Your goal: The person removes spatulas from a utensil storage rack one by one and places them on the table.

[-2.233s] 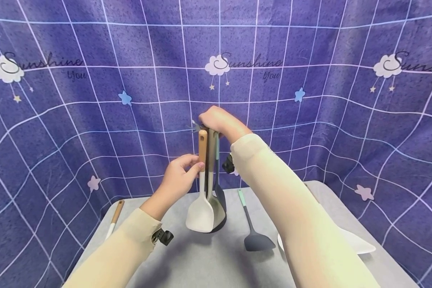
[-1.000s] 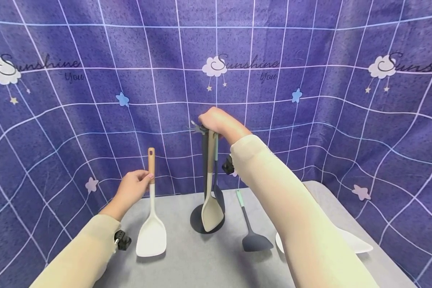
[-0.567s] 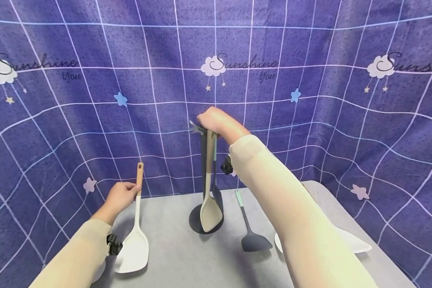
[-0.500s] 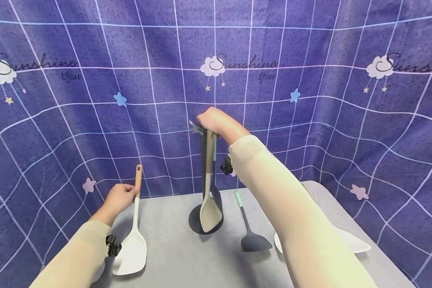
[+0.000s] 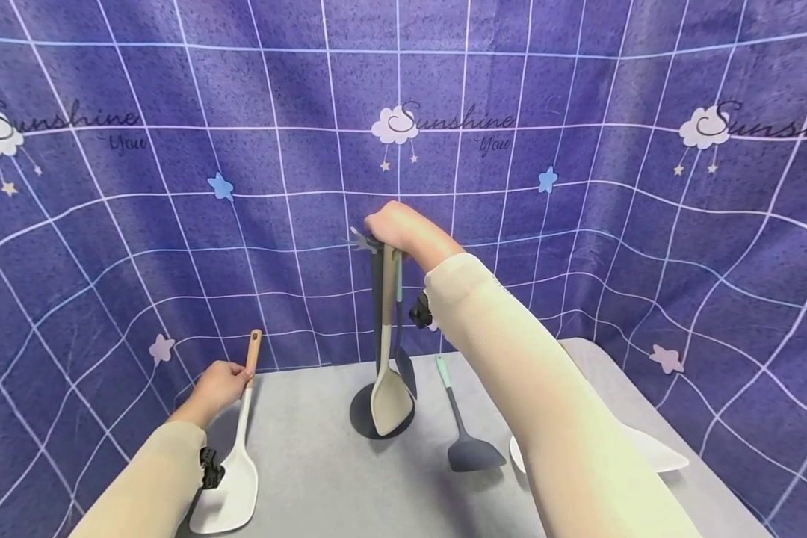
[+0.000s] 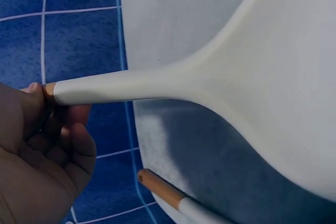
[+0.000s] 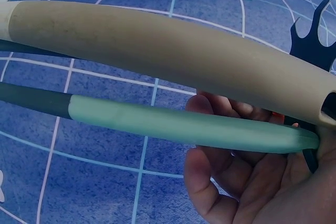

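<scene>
My left hand (image 5: 218, 388) pinches the wooden handle of a white spatula (image 5: 234, 489), low over the table's left side. In the left wrist view its thumb and fingertips meet the handle near the white neck (image 6: 121, 86). My right hand (image 5: 403, 224) grips the top of a dark utensil stand (image 5: 377, 314), its fingers curled behind the hanging handles. On that stand hang a beige spatula (image 5: 391, 403) and a dark utensil with a mint handle (image 5: 400, 282). Dark hook prongs (image 7: 310, 45) stick out beside the right hand.
A dark spatula with a mint handle (image 5: 474, 453) lies right of the stand. Partly under my right forearm is a white utensil (image 5: 655, 448). Another wooden-handled utensil (image 6: 160, 188) lies at the table's left. A purple curtain (image 5: 296, 149) hangs behind the grey table (image 5: 323, 478).
My left hand has carried the white spatula away from the stand, to the left and down toward the table. The right hand has kept its grip on the stand's top.
</scene>
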Motion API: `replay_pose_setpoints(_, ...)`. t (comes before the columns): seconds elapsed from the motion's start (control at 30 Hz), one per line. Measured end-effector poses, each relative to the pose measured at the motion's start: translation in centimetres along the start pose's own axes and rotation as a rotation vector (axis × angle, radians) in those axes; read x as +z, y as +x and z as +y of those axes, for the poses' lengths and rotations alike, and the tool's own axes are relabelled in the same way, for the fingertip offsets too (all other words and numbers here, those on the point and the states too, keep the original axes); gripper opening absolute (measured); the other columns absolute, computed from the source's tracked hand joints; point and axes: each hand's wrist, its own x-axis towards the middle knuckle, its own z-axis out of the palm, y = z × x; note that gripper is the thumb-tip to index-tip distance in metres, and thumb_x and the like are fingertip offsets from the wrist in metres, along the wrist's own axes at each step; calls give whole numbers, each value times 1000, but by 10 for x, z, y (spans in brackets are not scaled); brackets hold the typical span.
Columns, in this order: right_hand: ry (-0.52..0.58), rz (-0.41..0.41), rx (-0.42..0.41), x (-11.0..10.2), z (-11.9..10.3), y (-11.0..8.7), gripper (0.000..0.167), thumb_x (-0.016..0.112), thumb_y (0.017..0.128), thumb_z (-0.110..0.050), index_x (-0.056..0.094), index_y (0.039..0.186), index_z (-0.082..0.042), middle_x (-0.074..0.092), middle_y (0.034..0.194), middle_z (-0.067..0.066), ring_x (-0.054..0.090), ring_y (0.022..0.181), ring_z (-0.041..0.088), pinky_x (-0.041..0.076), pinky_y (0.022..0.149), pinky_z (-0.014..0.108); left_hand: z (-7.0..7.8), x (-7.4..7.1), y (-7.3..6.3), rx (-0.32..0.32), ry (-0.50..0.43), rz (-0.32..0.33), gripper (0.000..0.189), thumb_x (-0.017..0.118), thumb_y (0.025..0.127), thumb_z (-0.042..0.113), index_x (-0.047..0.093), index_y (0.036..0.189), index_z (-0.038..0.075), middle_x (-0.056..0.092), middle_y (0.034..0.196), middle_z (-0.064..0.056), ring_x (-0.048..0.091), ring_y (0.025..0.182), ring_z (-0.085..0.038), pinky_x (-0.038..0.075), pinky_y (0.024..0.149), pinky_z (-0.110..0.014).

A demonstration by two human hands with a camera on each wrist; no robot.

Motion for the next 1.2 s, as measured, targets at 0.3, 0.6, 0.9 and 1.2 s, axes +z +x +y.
replay_pose_setpoints(0.3,-11,-10,3,5,10,28,42,50,108,-48,75,107,-14,73,119,8,79,88,31,72,67,48,-9,16,-3,-3,16,-8,39,58,115,16,80,113,-16,80,98,-26,71,87,-33,62,81,-49)
replay_pose_setpoints(0.6,4,-11,-3,4,5,16,42,50,109,-47,74,108,-12,73,120,11,80,92,33,73,71,49,-10,24,-7,-35,101,-38,41,54,117,21,80,115,-10,78,97,-24,70,89,-37,60,82,-54)
replay_pose_setpoints(0.9,31,5,-28,3,-4,-9,40,45,110,-43,69,100,-12,70,112,10,74,87,28,71,69,45,-21,37,-4,14,108,-166,49,82,95,14,70,122,-24,77,117,-39,75,105,-47,59,109,-69)
replay_pose_setpoints(1.2,33,1,-28,0,-9,-21,39,47,110,-44,68,98,-14,70,112,9,74,87,27,71,71,45,-16,38,-11,-6,126,-155,54,85,87,6,67,125,-28,74,121,-42,75,103,-44,65,100,-63)
